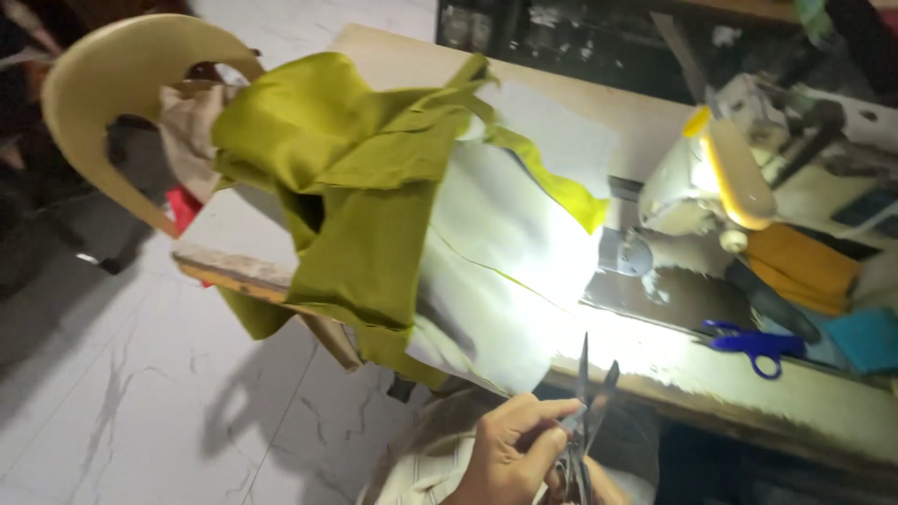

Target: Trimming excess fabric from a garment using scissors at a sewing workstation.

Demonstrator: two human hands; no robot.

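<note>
My left hand is at the bottom edge, closed around the handles of a pair of metal scissors. The blades point upward and are slightly apart, just below the table's front edge. A small bit of my right hand shows behind the scissor handles; its grip is hidden. Above the blades an olive-green garment lies spread over the table and hangs off its left end. Its pale lining faces up under bright light.
A sewing machine with a yellow lamp stands at the right on the wooden table. Blue-handled scissors, orange cloth and teal cloth lie beside it. A beige plastic chair stands at the left on the white marble floor.
</note>
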